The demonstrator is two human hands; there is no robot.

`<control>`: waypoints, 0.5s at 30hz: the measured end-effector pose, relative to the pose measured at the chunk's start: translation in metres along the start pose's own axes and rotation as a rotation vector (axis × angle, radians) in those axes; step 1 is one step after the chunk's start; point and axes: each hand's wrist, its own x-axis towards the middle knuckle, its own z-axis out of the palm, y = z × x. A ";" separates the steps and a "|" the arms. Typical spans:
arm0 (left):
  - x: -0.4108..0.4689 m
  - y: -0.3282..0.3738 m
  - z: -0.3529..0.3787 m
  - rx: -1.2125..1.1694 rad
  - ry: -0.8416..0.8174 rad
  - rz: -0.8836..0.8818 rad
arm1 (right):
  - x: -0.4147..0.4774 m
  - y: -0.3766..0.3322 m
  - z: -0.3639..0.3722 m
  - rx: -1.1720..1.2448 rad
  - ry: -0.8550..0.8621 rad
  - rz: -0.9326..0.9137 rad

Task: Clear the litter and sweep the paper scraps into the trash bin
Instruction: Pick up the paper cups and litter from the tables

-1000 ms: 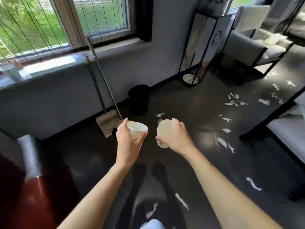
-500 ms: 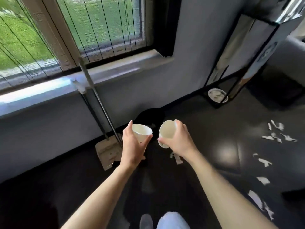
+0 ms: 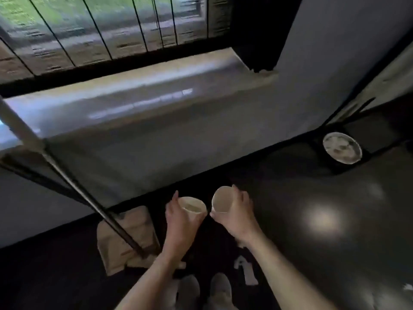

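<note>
My left hand point(image 3: 181, 222) grips a white paper cup point(image 3: 192, 205), held upright with its mouth showing. My right hand point(image 3: 237, 217) grips a second white paper cup point(image 3: 221, 202), tipped so that its mouth faces left. The two cups are side by side and almost touching, low over the dark floor close to the wall. The black trash bin cannot be told apart from the dark patch under my hands. A white paper scrap point(image 3: 245, 270) lies on the floor beside my right shoe point(image 3: 221, 287). Another scrap point(image 3: 408, 287) shows at the right edge.
A beige dustpan point(image 3: 127, 240) with a long metal handle point(image 3: 89, 198) leans against the wall left of my hands. A white plate point(image 3: 342, 147) sits on the floor inside a black frame at the right. The grey wall and window sill point(image 3: 143, 101) are straight ahead.
I have walked up to the wall and the view has tilted down. Both hands kept their cups and now hold them lower, where the bin stood. The scattered scraps at the right have left the view.
</note>
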 end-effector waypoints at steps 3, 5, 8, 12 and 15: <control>0.047 -0.039 0.042 -0.005 -0.037 -0.026 | 0.066 0.032 0.036 -0.103 -0.079 0.005; 0.076 -0.066 0.063 -0.054 -0.077 -0.035 | 0.100 0.052 0.061 -0.088 -0.147 0.056; 0.110 -0.101 0.078 0.090 -0.141 0.008 | 0.132 0.073 0.091 -0.137 -0.206 0.073; 0.126 -0.120 0.079 0.227 -0.215 0.031 | 0.152 0.075 0.102 -0.092 -0.213 0.049; 0.124 -0.104 0.066 0.172 -0.245 0.035 | 0.152 0.056 0.091 -0.101 -0.220 0.051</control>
